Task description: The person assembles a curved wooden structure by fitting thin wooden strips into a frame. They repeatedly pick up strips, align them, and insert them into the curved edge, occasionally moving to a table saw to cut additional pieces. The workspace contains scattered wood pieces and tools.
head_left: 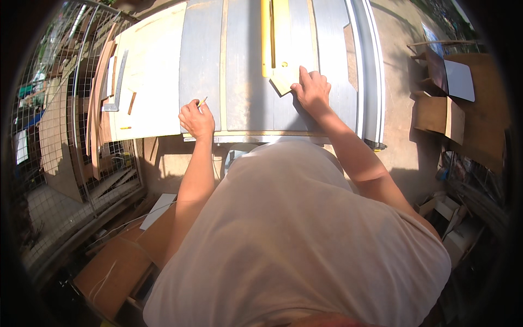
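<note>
My left hand (197,120) is closed around a short yellow pencil (202,101), whose tip sticks up past the thumb. It rests near the front edge of a grey slatted work table (239,103). Farther right, my right hand (314,94) grips the near end of a yellow strip (283,83) with a pointed end and a small round hole. Thumb and index finger press at the strip's right edge; the other fingers are curled. A narrow yellow bar (265,43) runs along the strip's left side. Strong sunlight washes out the strip's far part.
A pale board (155,92) extends the table on the left, carrying a metal square (118,82) and a small wood stick (132,103). Leaning planks (92,120) and a wire mesh fence (60,147) stand beyond. White rails (372,82) edge the right side; boxes (440,117) lie farther right.
</note>
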{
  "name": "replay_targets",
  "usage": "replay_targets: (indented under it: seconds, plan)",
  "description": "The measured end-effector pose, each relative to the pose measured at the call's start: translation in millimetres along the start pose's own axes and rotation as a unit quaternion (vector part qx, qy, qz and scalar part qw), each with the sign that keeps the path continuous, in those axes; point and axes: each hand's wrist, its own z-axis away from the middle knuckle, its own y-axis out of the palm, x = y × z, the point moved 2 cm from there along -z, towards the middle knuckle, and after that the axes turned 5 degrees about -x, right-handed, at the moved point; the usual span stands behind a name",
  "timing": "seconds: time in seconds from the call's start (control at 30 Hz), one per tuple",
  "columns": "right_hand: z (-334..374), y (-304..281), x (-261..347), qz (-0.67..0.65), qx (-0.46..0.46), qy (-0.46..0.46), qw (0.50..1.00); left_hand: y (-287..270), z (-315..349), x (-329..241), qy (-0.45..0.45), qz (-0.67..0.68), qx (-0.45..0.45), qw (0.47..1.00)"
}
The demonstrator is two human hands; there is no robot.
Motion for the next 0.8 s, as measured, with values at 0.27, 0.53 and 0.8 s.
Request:
replay_targets:
  seconds: [0.27, 0.53, 0.8]
  plan:
    - [-35, -8, 5, 0.061, 0.080, -0.051, 0.994, 1, 1, 2, 0.008, -0.002, -0.010, 1.000]
    - [-25, -17, 16, 0.080, 0.091, -0.041, 0.992, -1, 1, -1, 0.004, 0.009, -0.010, 1.000]
    - [-8, 0, 10, 0.055, -0.020, -0.009, 0.998, 0, 2, 0, 0.005, 0.007, -0.010, 1.000]
